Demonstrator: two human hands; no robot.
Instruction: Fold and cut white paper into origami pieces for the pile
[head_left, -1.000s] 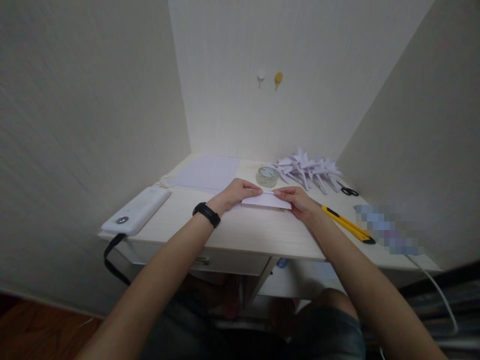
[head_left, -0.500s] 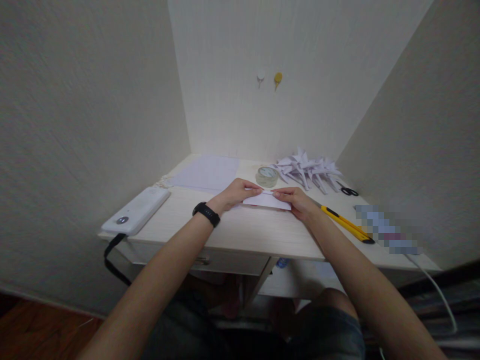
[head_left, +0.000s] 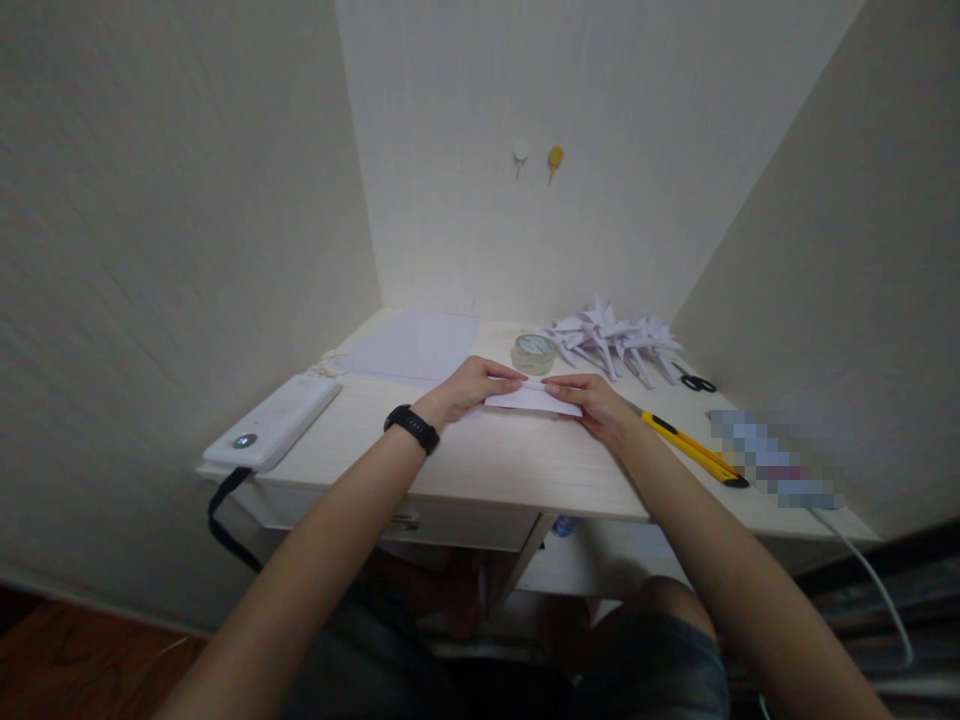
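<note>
A small white folded paper is held level between my two hands, over the middle of the desk. My left hand, with a black watch on its wrist, pinches the paper's far left part between thumb and fingers. On the right side, my right hand grips it the same way, thumb on top. The fingers beneath the paper are partly hidden. Just beyond the hands stands a roll of clear tape. A yellow utility knife lies to the right of my right forearm.
Folded white paper pieces are heaped at the back right, with black scissors beside them. Flat white sheets lie at the back left. A white device with a black strap rests at the left edge. A blurred-out object with a cable lies right.
Almost nothing differs. Both hands keep their pinch on the paper, whose near edge has lifted very slightly.
</note>
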